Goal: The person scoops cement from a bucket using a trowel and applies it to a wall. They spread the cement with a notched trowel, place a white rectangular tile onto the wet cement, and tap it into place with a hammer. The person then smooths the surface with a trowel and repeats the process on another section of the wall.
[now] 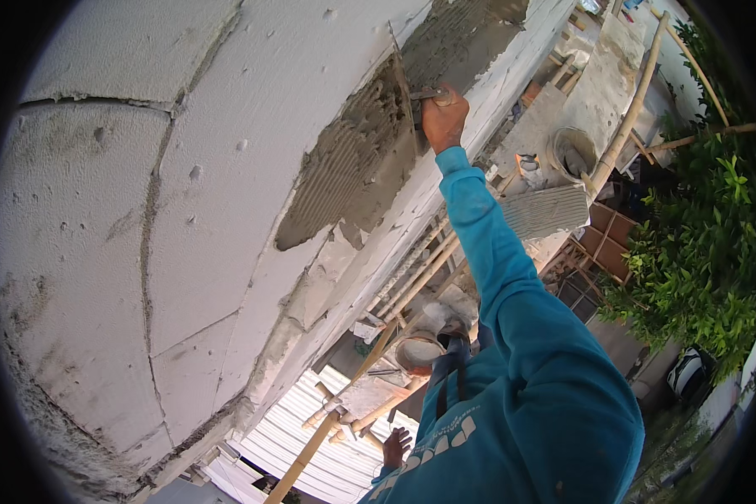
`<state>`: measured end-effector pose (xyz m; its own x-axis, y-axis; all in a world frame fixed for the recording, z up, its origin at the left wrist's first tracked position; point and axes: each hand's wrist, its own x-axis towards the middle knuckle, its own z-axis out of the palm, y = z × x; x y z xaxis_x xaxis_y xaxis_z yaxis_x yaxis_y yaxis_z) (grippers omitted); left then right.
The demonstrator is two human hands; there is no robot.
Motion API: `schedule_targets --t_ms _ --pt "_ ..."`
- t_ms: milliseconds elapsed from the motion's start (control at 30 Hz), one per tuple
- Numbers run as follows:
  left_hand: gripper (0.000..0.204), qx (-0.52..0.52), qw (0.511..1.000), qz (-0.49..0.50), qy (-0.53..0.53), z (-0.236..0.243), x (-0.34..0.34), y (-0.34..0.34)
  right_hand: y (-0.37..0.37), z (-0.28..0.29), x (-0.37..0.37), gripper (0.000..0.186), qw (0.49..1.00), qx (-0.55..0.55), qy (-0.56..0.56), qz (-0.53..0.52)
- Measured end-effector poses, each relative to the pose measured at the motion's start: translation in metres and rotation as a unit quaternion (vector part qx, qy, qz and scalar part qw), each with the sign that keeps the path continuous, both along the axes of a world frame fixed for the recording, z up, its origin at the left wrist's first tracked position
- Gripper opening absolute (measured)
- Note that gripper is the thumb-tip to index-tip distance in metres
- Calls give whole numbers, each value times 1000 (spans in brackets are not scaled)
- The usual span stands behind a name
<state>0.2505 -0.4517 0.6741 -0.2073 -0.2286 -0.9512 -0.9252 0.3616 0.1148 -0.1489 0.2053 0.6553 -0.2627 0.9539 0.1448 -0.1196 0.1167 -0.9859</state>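
Observation:
My right hand (443, 118) grips a metal trowel (403, 84) by its handle, the blade edge against a patch of grey mortar (336, 160) on the pale block wall (202, 210). Comb-like ridges run through much of the mortar, with a rougher heap just beside the blade. Low in the view, beside my blue-sleeved body, my left hand (396, 447) is empty, its fingers apart and slightly curled.
Bamboo scaffolding (630, 118) with boards runs to the right and below, carrying one bucket (573, 151) with a tool in it and another bucket (418, 353) near my feet. A leafy tree (689, 260) fills the far right; white corrugated sheeting (286, 420) lies below.

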Motion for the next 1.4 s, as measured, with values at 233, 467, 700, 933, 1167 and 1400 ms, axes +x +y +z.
schedule_targets --t_ms 233,467,700,933,1167,1400 --pt "60 24 971 -85 223 25 -141 26 -162 8 10 15 999 -4 -21 33" --pt "50 -71 787 -230 568 142 -258 109 -180 14 21 10 992 -108 44 47" --pt "53 -175 767 -148 600 171 -223 44 21 36 14 14 989 -52 46 -133" --pt "59 -295 535 -103 785 286 -283 104 -53 25 -14 20 991 83 -71 -72" --pt "48 -359 -4 -291 887 445 -398 213 -42 41 43 15 992 -77 -58 -82" --pt "73 -408 58 -218 885 460 -458 254 88 8 53 34 943 -310 57 106"
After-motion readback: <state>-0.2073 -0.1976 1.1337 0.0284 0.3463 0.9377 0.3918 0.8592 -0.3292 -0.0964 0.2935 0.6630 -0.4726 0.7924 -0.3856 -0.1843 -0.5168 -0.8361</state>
